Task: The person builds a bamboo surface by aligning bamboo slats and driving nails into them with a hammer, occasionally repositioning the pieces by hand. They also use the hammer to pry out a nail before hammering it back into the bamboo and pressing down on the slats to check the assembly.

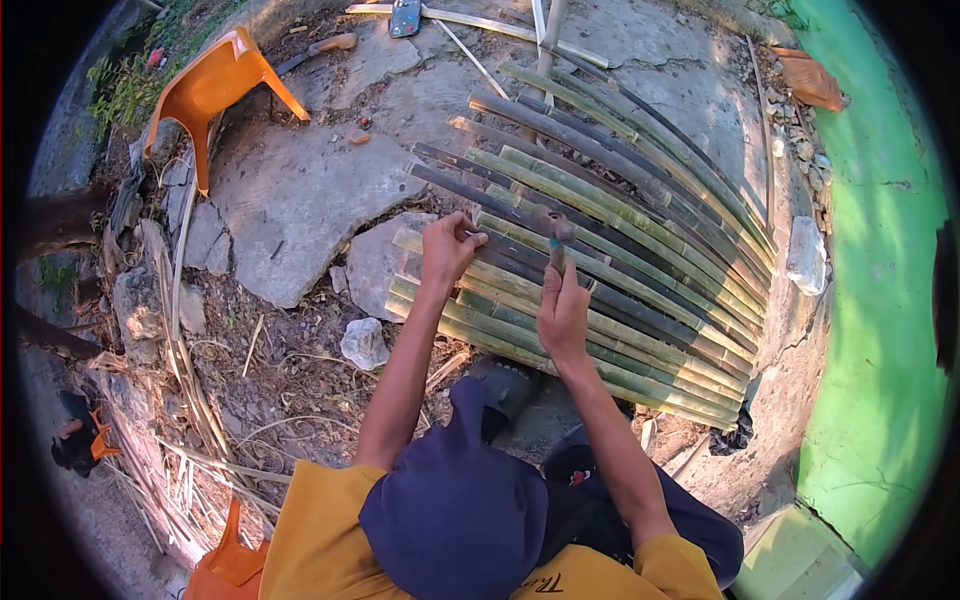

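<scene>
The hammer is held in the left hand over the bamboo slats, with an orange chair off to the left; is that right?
Wrong hand: the head view shows the hammer in the right hand, over the bamboo slats, with an orange chair off to the left.

Bamboo strips (650, 265) before me, centre: bands of pale green, straw yellow and near-black grey, striped side by side.
Hammer (557, 228) I grip, centre: rusty brown head, teal patch just below.
My shirt (325, 530), bottom: mustard yellow with dark lettering (548, 585).
My cap (455, 515), lower centre: plain navy.
Chair (215, 85), upper left: bright orange.
Second chair (228, 572), lower left: deeper red-orange.
Wall (880, 330), right: bright green, dappled with paler sunlit patches.
Stone (806, 255), right: whitish.
Crumpled plastic (733, 437), lower right: black.
</scene>
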Demonstrator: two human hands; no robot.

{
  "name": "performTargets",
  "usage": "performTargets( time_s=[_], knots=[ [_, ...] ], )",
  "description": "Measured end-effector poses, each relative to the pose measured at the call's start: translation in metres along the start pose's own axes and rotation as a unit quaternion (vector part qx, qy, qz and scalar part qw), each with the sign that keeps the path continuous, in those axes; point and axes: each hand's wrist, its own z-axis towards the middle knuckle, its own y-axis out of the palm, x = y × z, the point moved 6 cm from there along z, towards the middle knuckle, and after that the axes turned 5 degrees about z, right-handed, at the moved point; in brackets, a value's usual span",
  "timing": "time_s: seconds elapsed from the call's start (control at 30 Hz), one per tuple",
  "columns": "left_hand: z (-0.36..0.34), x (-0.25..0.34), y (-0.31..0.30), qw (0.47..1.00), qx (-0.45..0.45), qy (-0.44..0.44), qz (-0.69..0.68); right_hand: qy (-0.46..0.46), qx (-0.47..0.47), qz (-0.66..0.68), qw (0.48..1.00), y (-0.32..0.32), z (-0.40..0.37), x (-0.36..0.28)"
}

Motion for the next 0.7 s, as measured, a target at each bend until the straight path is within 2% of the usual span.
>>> performTargets(
  time_s=[0.07, 0.13, 0.2, 0.27, 0.3, 0.47, 0.53, 0.6, 0.7],
  knots=[
    [0.001, 0.001, -0.001, 1.000, 0.000, 0.007, 0.008, -0.034, 0.032, -0.024, 0.999, 0.014, -0.007, 0.028],
    [0.000, 0.002, -0.001, 1.000, -0.006, 0.015, 0.022, 0.066, -0.105, -0.139, 0.982, 0.038, -0.009, 0.068],
    [0.004, -0.002, -0.001, 1.000, 0.002, 0.007, 0.005, 0.069, -0.128, -0.149, 0.978, 0.037, 0.004, 0.060],
    [0.006, -0.004, 0.004, 1.000, -0.010, 0.001, 0.011, 0.074, -0.090, -0.108, 0.987, 0.026, 0.009, 0.038],
    [0.005, -0.003, 0.002, 1.000, -0.005, 0.004, 0.002, 0.047, -0.046, -0.083, 0.994, 0.020, 0.013, 0.024],
    [0.003, -0.001, 0.000, 1.000, 0.000, -0.001, 0.008, 0.070, -0.085, -0.166, 0.980, 0.039, 0.006, 0.066],
    [0.004, -0.003, -0.003, 1.000, 0.000, 0.000, 0.020, 0.108, -0.129, -0.146, 0.975, 0.034, 0.017, 0.056],
    [0.007, -0.006, 0.002, 1.000, -0.013, -0.004, 0.013, 0.106, -0.121, -0.149, 0.976, 0.025, 0.028, 0.037],
    [0.002, -0.003, -0.001, 1.000, -0.010, -0.007, 0.022, 0.066, -0.012, -0.029, 0.997, 0.011, 0.032, -0.003]
  ],
)
